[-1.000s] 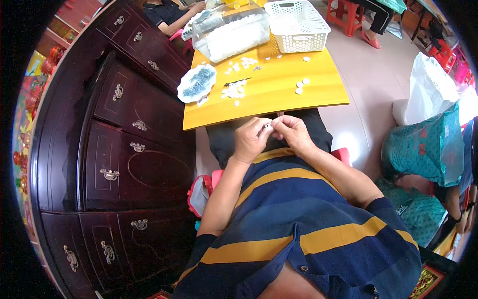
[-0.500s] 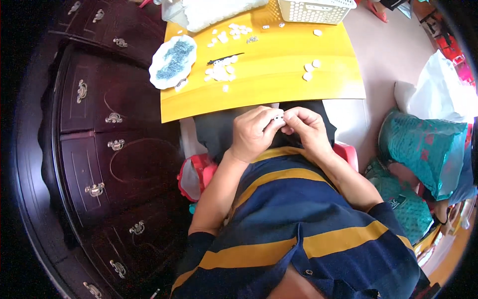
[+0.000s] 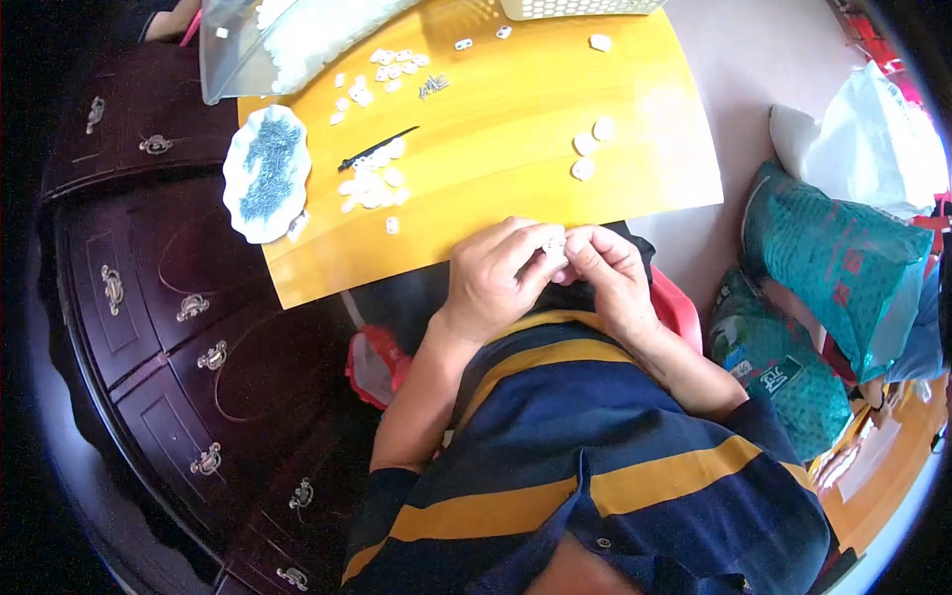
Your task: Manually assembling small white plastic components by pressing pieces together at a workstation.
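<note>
Close to my body, just past the table's near edge, my two hands meet. My left hand (image 3: 496, 273) is closed, pinching a small white plastic piece (image 3: 553, 245) with holes in it between thumb and forefinger. Against that piece's right side press the closed fingertips of my right hand (image 3: 613, 273); whatever they hold is hidden. On the yellow table (image 3: 476, 178), a heap of white plastic pieces (image 3: 372, 188) lies beside a thin black pointed stick (image 3: 382, 147). Farther back are more white pieces (image 3: 397, 64) and a little pile of metal screws (image 3: 433, 87).
At the table's left edge sits a white scalloped dish (image 3: 236, 203) of small metal parts. A clear bin (image 3: 226, 59) of white pieces and a cream basket (image 3: 585, 8) stand at the back. A dark cabinet (image 3: 129, 228) is left; teal bags (image 3: 823, 268) are right.
The view has turned and shifted, so the table appears tilted and farther left. My hands keep the same grip, with the white piece turned slightly between them.
</note>
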The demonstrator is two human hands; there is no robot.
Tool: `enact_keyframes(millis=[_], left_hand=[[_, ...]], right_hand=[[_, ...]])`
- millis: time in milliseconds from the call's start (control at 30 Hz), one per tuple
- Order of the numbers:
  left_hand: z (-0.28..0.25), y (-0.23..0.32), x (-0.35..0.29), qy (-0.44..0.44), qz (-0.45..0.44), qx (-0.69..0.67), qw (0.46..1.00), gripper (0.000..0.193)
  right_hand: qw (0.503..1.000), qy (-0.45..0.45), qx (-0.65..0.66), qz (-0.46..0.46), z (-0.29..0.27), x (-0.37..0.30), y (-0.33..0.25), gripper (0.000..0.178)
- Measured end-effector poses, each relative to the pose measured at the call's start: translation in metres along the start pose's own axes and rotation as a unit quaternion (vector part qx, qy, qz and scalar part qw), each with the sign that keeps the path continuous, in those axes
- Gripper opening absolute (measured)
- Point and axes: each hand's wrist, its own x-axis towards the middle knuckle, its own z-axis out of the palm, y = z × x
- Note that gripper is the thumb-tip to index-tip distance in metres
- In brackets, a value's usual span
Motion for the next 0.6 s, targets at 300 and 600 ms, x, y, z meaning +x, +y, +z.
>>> enact_keyframes(millis=[300, 600], left_hand=[[-0.008, -0.005, 0.009, -0.052, -0.011, -0.016, 0.998, 0.041], [-0.047, -0.017, -0.015, 0.047, -0.031, 0.034, 0.998, 0.028]], right_hand=[[0.998, -0.012, -0.066, -0.002, 0.000, 0.007, -0.008, 0.021], [0.934, 0.099, -0.331, -0.093, -0.013, 0.034, -0.077, 0.023]])
